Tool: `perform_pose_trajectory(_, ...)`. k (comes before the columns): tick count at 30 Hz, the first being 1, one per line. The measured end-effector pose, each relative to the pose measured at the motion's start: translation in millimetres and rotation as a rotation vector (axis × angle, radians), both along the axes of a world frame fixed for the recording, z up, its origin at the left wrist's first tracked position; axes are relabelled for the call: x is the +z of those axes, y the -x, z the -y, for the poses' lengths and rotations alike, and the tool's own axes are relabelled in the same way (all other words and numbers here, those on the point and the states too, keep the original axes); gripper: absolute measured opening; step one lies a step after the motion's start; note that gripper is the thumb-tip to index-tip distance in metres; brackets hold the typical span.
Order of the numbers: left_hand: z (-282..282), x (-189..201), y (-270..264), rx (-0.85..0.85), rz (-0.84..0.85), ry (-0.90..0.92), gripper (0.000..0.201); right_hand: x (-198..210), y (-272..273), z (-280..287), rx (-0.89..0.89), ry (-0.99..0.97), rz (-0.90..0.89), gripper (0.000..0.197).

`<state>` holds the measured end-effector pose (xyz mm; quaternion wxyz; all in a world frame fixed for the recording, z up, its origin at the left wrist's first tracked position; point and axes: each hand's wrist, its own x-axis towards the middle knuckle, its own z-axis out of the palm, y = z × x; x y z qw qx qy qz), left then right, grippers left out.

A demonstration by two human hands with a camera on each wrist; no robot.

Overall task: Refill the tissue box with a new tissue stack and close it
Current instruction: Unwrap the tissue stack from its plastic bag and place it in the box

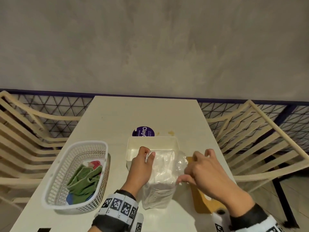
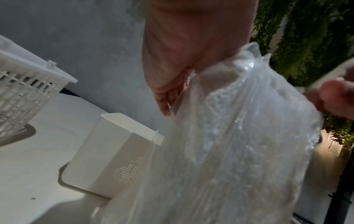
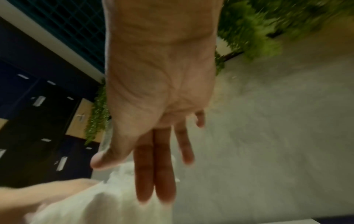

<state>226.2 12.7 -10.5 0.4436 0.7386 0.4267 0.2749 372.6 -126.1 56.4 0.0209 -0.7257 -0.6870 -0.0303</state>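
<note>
A tissue stack in a clear plastic bag [image 1: 160, 180] stands upright on the table in front of the open white tissue box [image 1: 152, 138]. My left hand [image 1: 149, 154] pinches the bag's upper left edge, and the left wrist view shows the plastic [image 2: 239, 144] hanging from that hand [image 2: 172, 97] beside the box [image 2: 107, 159]. My right hand [image 1: 189, 168] touches the bag's right side. In the right wrist view its fingers [image 3: 155, 174] are straight against the plastic [image 3: 95, 204]. A wooden lid [image 1: 200, 200] lies flat under the right forearm.
A white slotted basket [image 1: 55, 195] with green and other cloths stands left of the box, also seen in the left wrist view [image 2: 28, 75]. A purple round sticker [image 1: 143, 131] sits behind the box. Slatted chairs flank the table at left [image 1: 25, 131] and right [image 1: 259, 131].
</note>
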Motion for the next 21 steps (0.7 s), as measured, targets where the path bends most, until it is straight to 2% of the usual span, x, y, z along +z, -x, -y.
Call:
perform_pose_trajectory(2,2.0,0.6,0.2,-0.003,-0.012,0.003,0.020,0.6,2.7,4.7,-0.126,-0.048,-0.074,0.074)
perform_pose_trajectory(5,5.4,1.3,-2.2,0.003,-0.018,-0.003,0.019,8.5,33.3,0.9,-0.221,-0.369,-0.247,0.052)
perform_pose_trajectory(6,6.0,1.4,-2.9,0.004,-0.014,-0.004,0.019,10.3,44.8,-2.2,-0.209,-0.344,-0.269,0.054)
perform_pose_trajectory(8,6.2,1.1,-3.4,0.002,-0.012,0.007,0.015,5.1,60.1,-8.9,-0.198,-0.129,-0.277,0.072)
perform_pose_trajectory(10,6.3,1.1,-2.6,0.000,-0.015,0.023,0.013,-5.0,67.0,-12.4,-0.232,0.005,-0.294,0.076)
perform_pose_trajectory(15,7.7,1.1,-0.7,-0.001,-0.032,-0.029,0.017,-14.9,65.7,-8.1,-0.278,-0.202,-0.466,0.041)
perform_pose_trajectory(18,7.0,0.7,1.4,-0.004,-0.037,-0.046,0.016,-14.2,47.1,-2.3,-0.361,-0.310,-0.538,0.031)
perform_pose_trajectory(21,6.6,0.3,1.7,0.010,-0.049,-0.051,0.019,-23.1,34.6,5.3,-0.473,-0.209,-0.571,0.028)
